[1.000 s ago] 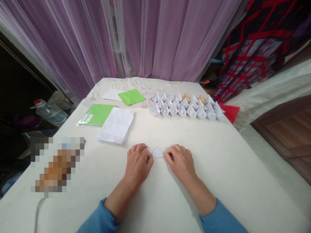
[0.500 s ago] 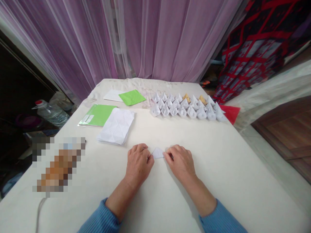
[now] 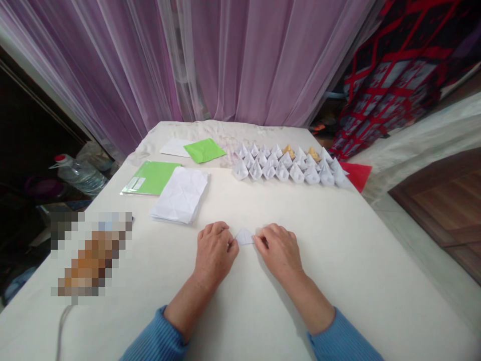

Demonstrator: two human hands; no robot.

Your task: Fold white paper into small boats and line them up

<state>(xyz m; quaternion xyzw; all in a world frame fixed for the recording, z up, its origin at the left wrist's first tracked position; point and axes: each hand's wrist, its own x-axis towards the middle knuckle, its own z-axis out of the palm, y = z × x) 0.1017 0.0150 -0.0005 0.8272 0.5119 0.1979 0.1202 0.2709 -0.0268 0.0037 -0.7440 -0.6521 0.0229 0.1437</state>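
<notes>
Now, left hand [image 3: 215, 251] and right hand [image 3: 280, 250] curled tight, pinching paper [image 3: 245, 236] at either end, sheets [image 3: 181, 195] just behind left, green pad [image 3: 152, 177] beside, boats [image 3: 289, 169] well beyond.

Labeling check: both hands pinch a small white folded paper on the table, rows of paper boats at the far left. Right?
No: head view shows the paper boats at the far right. The left hand and right hand pinch the small white folded paper on the table.

Soft even daylight, faint shadows, sharp centre, edges bowed (wide lens), one pixelated patch
</notes>
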